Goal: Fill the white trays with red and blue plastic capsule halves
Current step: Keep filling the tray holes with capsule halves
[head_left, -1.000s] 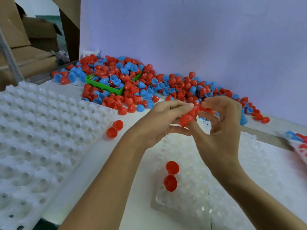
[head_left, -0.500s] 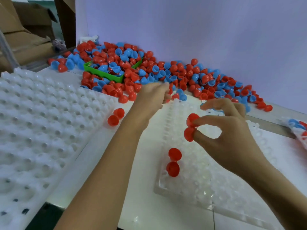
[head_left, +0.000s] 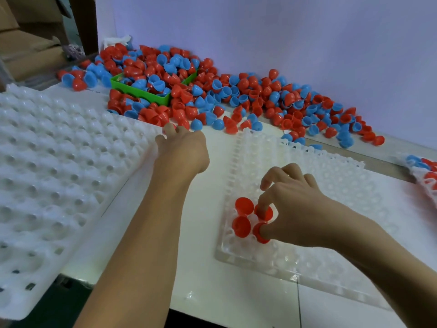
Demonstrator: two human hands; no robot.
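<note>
A clear white dimpled tray (head_left: 331, 268) lies in front of me on the right. Two red capsule halves (head_left: 242, 216) sit open side up in its near-left pockets. Beside them my right hand (head_left: 298, 209) holds two more red halves (head_left: 266, 215) down on the tray, forefinger inside one and thumb inside the other. My left hand (head_left: 182, 150) reaches forward to the near edge of the red and blue capsule pile (head_left: 236, 98). Its fingertips bend down out of sight, so what they touch is hidden.
A large white dimpled tray (head_left: 54, 176) covers the left side. A green bin (head_left: 144, 94) full of halves sits inside the pile by the purple wall. Another tray with red and blue halves (head_left: 425, 171) shows at the right edge. Cardboard boxes stand far left.
My right hand has come down with its two red halves from the air onto the tray beside the two seated ones. My left hand moved away to the left, toward the pile's edge.
</note>
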